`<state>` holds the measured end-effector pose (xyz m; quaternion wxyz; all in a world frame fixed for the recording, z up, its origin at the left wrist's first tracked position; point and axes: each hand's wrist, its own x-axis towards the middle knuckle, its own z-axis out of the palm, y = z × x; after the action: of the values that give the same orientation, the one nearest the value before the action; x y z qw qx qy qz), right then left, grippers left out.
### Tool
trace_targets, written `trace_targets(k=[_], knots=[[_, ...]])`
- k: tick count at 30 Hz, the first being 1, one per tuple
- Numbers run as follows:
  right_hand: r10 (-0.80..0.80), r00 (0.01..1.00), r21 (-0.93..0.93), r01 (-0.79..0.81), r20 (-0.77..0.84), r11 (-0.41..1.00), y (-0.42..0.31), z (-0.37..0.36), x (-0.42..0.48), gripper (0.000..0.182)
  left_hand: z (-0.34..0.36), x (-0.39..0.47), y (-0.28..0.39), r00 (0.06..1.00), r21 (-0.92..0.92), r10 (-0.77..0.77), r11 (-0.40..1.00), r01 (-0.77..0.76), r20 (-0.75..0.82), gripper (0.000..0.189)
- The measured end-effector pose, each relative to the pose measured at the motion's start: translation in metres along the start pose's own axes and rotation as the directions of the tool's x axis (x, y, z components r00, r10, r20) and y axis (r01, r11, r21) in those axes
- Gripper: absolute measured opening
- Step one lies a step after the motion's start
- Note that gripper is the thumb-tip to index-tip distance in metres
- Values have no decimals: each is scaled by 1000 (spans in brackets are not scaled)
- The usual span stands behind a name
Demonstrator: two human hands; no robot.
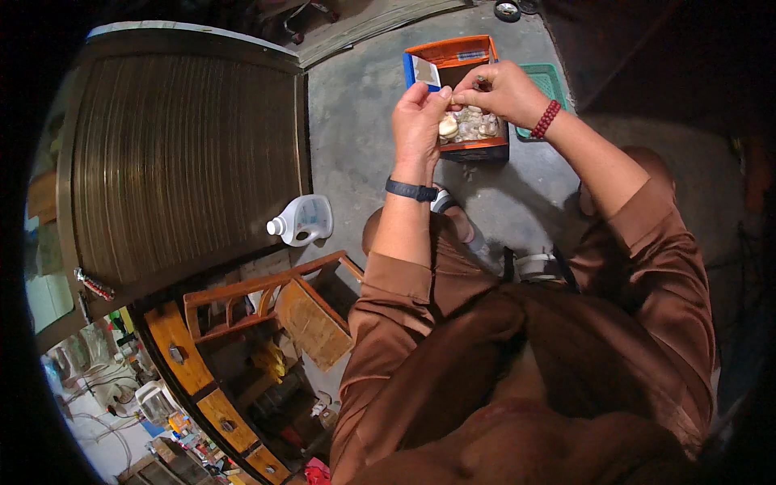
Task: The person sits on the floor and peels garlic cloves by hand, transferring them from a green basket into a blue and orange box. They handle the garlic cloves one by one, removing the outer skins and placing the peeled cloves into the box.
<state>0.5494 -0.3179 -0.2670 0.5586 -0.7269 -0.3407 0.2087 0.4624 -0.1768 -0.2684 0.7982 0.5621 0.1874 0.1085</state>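
My left hand (421, 118) and my right hand (500, 94) meet above an orange and dark cardboard box (476, 144) on the floor, pinching a small pale piece (451, 100) between their fingertips. What that piece is, I cannot tell. Folded fingers of the right hand also hold a small dark object (482, 83), mostly hidden. Inside the box lies a heap of whitish, papery pieces (470, 126) that look like garlic, with a larger cream-coloured piece (448, 125) beside my left wrist. A blue-edged flap (424, 71) stands at the box's left side.
Right of the box lies a green plastic basket (548, 82). A white plastic jug (310, 219) rests on the concrete floor at left, near a ribbed panel (182, 151). A wooden chair (267, 297) and a wooden drawer front (176, 351) are at lower left. My feet are below the box.
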Motion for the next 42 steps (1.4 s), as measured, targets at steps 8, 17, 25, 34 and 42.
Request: trace_targets(k=[8,17,25,34,42], knots=[[33,998,187,-43,58,981,4,1,1,18,-3,-1,-1,1000,-50,-5,999,6,18,7],[-50,996,59,55,-78,997,23,15,5,18,3,-3,-1,999,-7,-33,999,33,-17,7],[-157,975,-218,121,-159,969,10,19,2,14,-5,2,-7,999,-41,-46,998,46,1,6],[-77,956,-330,-21,-282,944,31,3,11,15,-1,-2,6,990,-93,-138,986,140,24,9],[-43,970,-165,3,-239,986,25,19,8,10,-2,1,1,992,-150,-127,980,127,15,14]])
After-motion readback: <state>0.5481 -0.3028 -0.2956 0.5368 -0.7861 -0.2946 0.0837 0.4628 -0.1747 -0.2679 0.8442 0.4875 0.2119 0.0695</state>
